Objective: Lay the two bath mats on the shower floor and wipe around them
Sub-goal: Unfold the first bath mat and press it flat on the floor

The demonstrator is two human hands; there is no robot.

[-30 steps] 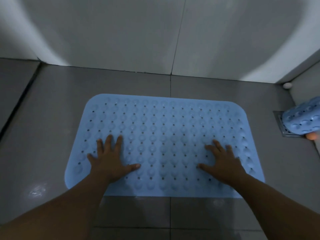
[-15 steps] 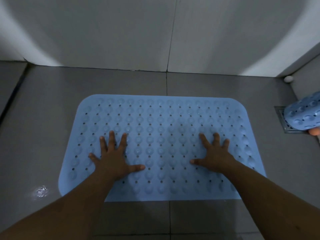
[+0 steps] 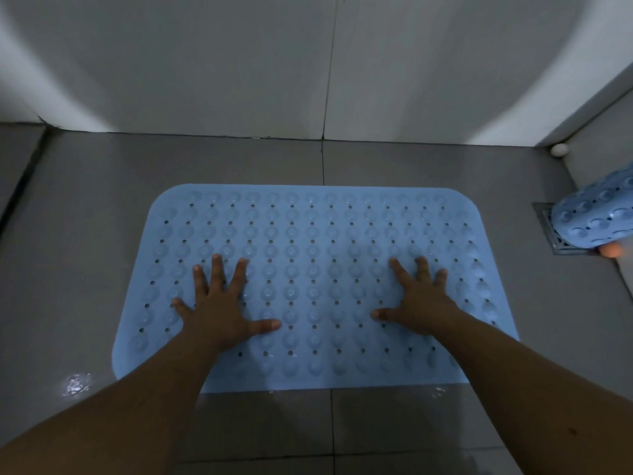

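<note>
- The grey tiled shower floor [image 3: 102, 234] is smooth and glossy, with a wet patch at 7 o'clock.
- A flat blue bath mat [image 3: 315, 234], rubbery, rounded-cornered, studded with bumps and holes, lies at centre.
- The rolled second mat [image 3: 596, 217] sits at 3 o'clock, over a metal drain grate [image 3: 548, 231].
- The left hand [image 3: 219, 310] and right hand [image 3: 419, 303] rest palm-down on the flat mat, fingers spread, gripping nothing.
- A small white ball-shaped object [image 3: 559, 150] sits at 2 o'clock.

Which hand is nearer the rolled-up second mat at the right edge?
Right. The right hand presses the flat mat on the side toward the rolled mat; the left hand lies farther away.
</note>
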